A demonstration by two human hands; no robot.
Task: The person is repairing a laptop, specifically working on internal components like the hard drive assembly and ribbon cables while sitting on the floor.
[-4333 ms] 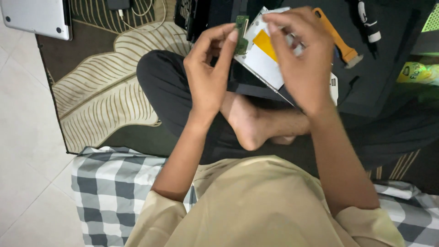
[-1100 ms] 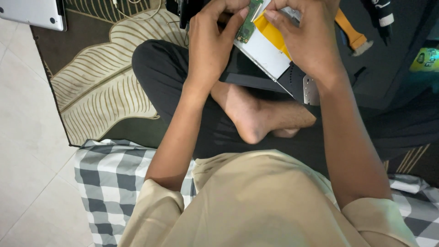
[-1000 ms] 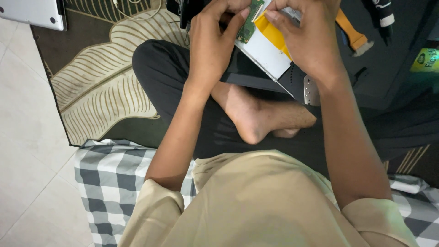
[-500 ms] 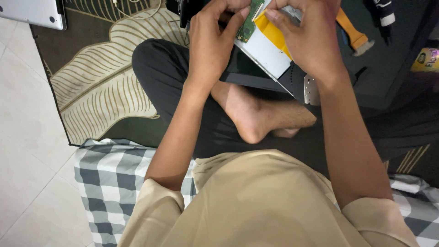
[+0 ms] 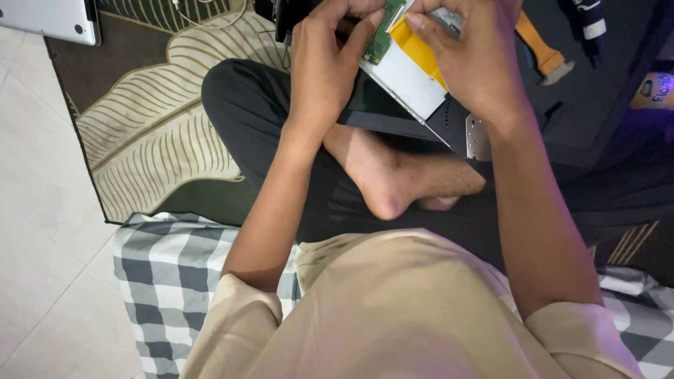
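Holding steady, both hands still pinch panel [image 5: 404,67].

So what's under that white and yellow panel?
Under the panel lies a dark flat slab on the leg. Both hands, left and right, cover the panel's top edge.
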